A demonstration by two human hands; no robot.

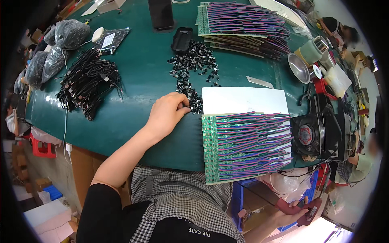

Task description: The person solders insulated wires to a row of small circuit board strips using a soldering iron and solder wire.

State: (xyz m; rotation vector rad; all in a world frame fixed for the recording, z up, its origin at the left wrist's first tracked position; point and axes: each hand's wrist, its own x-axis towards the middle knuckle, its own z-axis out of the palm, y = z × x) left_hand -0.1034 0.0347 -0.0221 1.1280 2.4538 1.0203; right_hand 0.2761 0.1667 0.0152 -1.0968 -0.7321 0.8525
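- The left hand is out over the green table, fingers curled in and pinching at the near end of a scatter of small black parts. Can't make out if one piece is actually caught between the fingertips, too small.
- That scatter runs from the fingertips up the table to a black plastic tray.
- Just to the right of the hand there's a green circuit board panel with rows of red, blue and purple wires, lying partly on a white sheet.
- The right hand is down low below the table edge, wrapped around a dark phone-like thing.
- Further out: a tangle of black cables to the left, more wired boards stacked at the far side, a small black fan on the right, and a metal bowl beyond it.
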